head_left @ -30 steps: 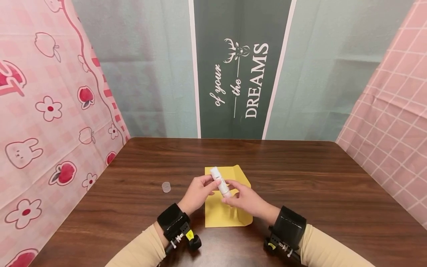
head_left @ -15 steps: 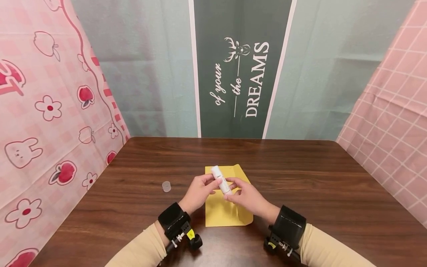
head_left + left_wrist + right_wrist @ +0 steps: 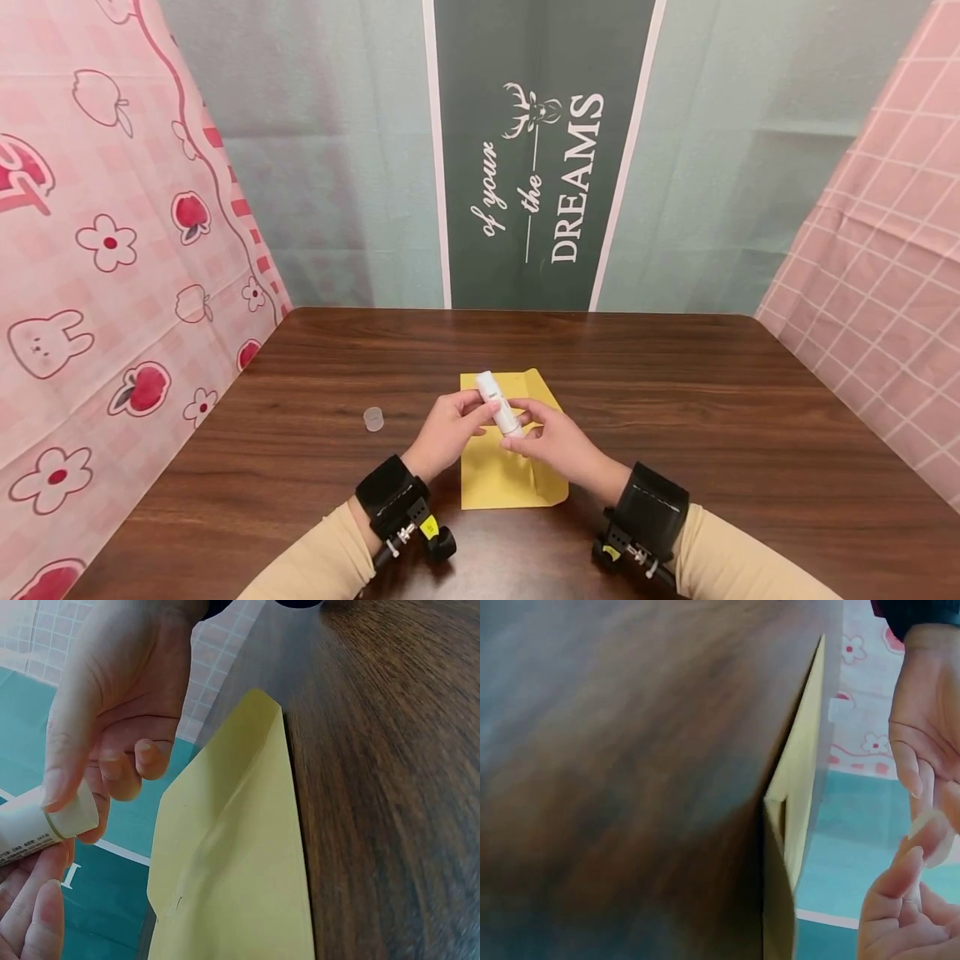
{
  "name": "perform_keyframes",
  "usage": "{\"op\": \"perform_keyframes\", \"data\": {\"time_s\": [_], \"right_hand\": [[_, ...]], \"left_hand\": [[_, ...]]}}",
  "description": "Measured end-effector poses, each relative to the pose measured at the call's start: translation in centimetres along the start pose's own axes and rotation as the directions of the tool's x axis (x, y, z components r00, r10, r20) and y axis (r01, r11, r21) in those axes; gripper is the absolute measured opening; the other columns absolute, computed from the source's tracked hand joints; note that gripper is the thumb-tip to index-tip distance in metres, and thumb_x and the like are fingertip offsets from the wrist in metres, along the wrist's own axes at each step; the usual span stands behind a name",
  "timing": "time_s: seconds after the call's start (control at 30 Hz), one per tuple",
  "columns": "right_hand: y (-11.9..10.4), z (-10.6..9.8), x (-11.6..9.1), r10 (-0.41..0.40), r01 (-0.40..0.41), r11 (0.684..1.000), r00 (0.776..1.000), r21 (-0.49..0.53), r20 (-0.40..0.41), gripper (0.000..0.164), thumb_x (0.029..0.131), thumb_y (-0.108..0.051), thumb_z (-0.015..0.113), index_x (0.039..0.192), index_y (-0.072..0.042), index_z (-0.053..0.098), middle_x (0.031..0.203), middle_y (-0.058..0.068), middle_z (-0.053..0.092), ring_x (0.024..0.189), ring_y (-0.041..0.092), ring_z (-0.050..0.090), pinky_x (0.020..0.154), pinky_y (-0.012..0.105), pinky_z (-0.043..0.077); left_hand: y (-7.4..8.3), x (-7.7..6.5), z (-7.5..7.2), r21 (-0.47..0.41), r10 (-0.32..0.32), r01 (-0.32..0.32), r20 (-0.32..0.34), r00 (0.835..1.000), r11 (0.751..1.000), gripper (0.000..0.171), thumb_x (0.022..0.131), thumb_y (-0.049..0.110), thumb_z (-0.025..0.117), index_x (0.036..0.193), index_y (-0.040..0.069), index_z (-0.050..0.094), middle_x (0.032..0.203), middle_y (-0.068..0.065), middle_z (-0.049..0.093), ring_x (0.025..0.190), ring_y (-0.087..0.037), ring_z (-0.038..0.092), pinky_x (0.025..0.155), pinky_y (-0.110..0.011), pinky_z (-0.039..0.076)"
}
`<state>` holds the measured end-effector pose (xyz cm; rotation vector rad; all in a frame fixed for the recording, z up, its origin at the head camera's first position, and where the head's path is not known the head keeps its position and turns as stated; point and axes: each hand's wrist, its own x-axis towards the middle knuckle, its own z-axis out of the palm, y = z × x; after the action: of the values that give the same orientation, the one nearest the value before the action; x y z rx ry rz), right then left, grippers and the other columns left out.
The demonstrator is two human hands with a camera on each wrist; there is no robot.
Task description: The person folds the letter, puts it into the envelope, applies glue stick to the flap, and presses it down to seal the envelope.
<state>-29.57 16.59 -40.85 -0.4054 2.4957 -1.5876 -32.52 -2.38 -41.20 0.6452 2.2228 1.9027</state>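
Observation:
A white glue stick (image 3: 497,407) is held tilted over a yellow envelope (image 3: 491,483), its uncapped end pointing away from me. My left hand (image 3: 444,429) grips the middle of the tube, thumb on top. With thumb and fingers, my right hand (image 3: 558,446) pinches the base end nearer to me. In the left wrist view, the right thumb presses on the base of the glue stick (image 3: 30,825), beside a thin seam. The envelope (image 3: 232,847) has its flap unfolded toward the right side. Part of the tube is hidden by fingers in the right wrist view.
A small translucent cap (image 3: 373,419) lies on the dark wooden table (image 3: 675,400), left of the hands. Printed curtains (image 3: 352,167) hang behind the table and along both sides. Black wrist mounts (image 3: 393,500) sit on both forearms.
The right thumb and fingertips have shifted slightly upward around the base of the glue stick, and the stick has moved a little. The envelope and the cap stay where they were.

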Motion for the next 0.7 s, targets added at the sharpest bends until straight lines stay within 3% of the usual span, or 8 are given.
{"op": "perform_keyframes", "data": {"time_s": [0.13, 0.27, 0.37, 0.53, 0.7], "right_hand": [[-0.05, -0.05, 0.02, 0.004, -0.005, 1.0, 1.0, 0.031, 0.017, 0.054, 0.085, -0.017, 0.069, 0.131, 0.003, 0.046, 0.093, 0.009, 0.057, 0.064, 0.019, 0.057, 0.056, 0.027, 0.045], [-0.01, -0.16, -0.06, 0.01, -0.015, 0.998, 0.997, 0.062, 0.077, 0.056, 0.089, -0.02, 0.064, 0.134, 0.004, 0.041, 0.099, 0.011, 0.06, 0.065, 0.018, 0.058, 0.056, 0.03, 0.045], [-0.03, -0.1, -0.14, 0.006, -0.008, 1.0, 0.999, 0.029, 0.05, 0.056, 0.086, -0.02, 0.068, 0.131, 0.005, 0.045, 0.104, 0.013, 0.059, 0.068, 0.017, 0.057, 0.059, 0.029, 0.047], [-0.22, -0.07, -0.27, -0.009, 0.009, 1.0, 1.0, -0.005, 0.0, 0.05, 0.084, -0.018, 0.071, 0.124, 0.005, 0.052, 0.098, 0.011, 0.057, 0.068, 0.017, 0.056, 0.058, 0.029, 0.047], [-0.25, -0.31, -0.32, -0.009, 0.001, 0.997, 0.994, 0.075, 0.105, 0.053, 0.091, -0.018, 0.061, 0.133, 0.007, 0.041, 0.099, 0.017, 0.061, 0.066, 0.02, 0.058, 0.057, 0.031, 0.046]], "left_hand": [[0.17, -0.09, -0.03, 0.01, 0.007, -0.007, 0.006, 1.0, 1.0, 0.036, 0.093, 0.028, 0.058, 0.112, -0.002, 0.063, 0.104, -0.011, 0.067, 0.09, -0.019, 0.065, 0.074, -0.034, 0.052], [-0.13, -0.18, -0.2, 0.025, 0.075, -0.075, 0.017, 0.997, 0.997, 0.042, 0.093, 0.033, 0.058, 0.11, -0.005, 0.062, 0.101, -0.012, 0.067, 0.087, -0.018, 0.065, 0.071, -0.033, 0.053], [-0.3, -0.19, -0.21, 0.016, 0.102, -0.103, 0.018, 0.995, 0.995, 0.044, 0.093, 0.034, 0.057, 0.109, -0.007, 0.062, 0.1, -0.013, 0.068, 0.086, -0.018, 0.066, 0.07, -0.033, 0.053], [-0.14, -0.02, -0.01, -0.01, 0.033, -0.033, 0.002, 0.999, 0.999, 0.037, 0.093, 0.028, 0.058, 0.111, -0.005, 0.063, 0.102, -0.014, 0.067, 0.089, -0.021, 0.066, 0.072, -0.034, 0.052], [-0.23, 0.06, -0.12, -0.022, 0.002, -0.002, -0.007, 1.0, 1.0, 0.034, 0.093, 0.025, 0.058, 0.112, -0.004, 0.062, 0.104, -0.014, 0.067, 0.09, -0.021, 0.066, 0.074, -0.034, 0.052]]}}
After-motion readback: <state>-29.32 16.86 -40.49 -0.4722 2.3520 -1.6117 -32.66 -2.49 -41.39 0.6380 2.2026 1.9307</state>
